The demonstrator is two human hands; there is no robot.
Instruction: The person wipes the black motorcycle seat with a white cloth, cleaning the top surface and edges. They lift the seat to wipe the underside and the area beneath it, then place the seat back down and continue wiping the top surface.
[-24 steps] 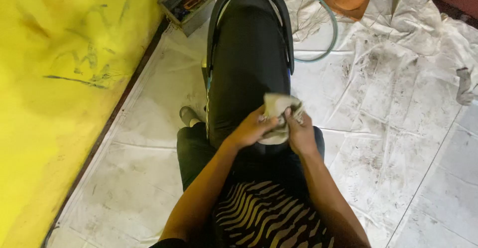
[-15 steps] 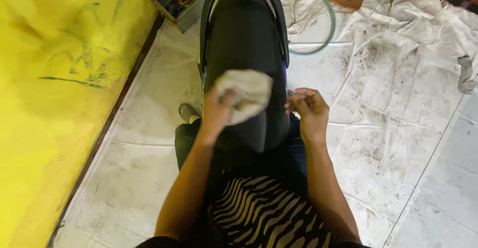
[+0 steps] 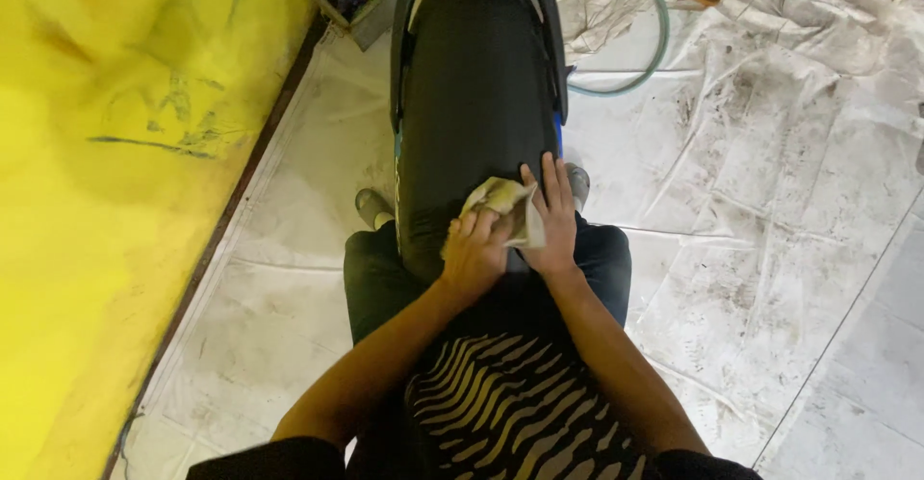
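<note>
My left hand [image 3: 474, 254] has brought the pale rag [image 3: 502, 212] back down onto the black seat [image 3: 476, 104] at frame centre, gripping it, while my right hand [image 3: 549, 220] now presses flat beside it.

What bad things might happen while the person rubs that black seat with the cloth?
The cloth looks grubby, so it might smear the black seat instead of cleaning it. The left hand and right hand both press near the seat's edge, so the cloth could slip off. The green hose lies close behind; a foot might catch it.
</note>
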